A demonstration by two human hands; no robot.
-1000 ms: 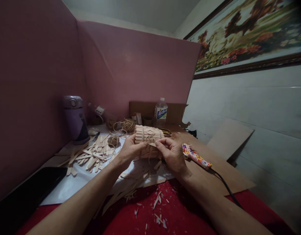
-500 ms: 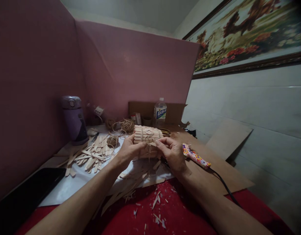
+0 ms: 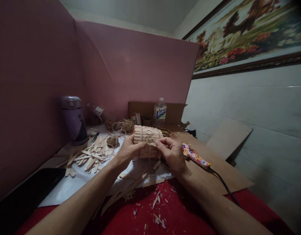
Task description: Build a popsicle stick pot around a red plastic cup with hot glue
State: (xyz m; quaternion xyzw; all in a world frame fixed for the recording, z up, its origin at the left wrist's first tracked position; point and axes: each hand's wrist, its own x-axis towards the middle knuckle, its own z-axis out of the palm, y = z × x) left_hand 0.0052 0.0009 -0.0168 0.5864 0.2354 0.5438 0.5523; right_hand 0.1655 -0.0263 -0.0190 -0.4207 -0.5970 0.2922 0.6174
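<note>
A rounded piece made of popsicle sticks (image 3: 147, 133), with twine tied around it, lies on its side between my hands. My left hand (image 3: 131, 148) grips its left end, thumb along the lower front. At the right end, my right hand (image 3: 170, 150) pinches with thumb and forefinger close to the lower edge; a small pale bit shows at the fingertips, too small to name. Twine ends hang below the piece. Right of my right hand lies a colourful patterned glue gun (image 3: 195, 156) with a black cord.
Loose popsicle sticks (image 3: 94, 155) and twine balls (image 3: 112, 141) lie to the left, near a purple bottle (image 3: 74, 120) and a black phone-like slab (image 3: 30, 195). Behind stands a clear plastic bottle (image 3: 160, 112). Wood scraps litter the red cloth (image 3: 172, 209). Cardboard (image 3: 223, 176) covers the right.
</note>
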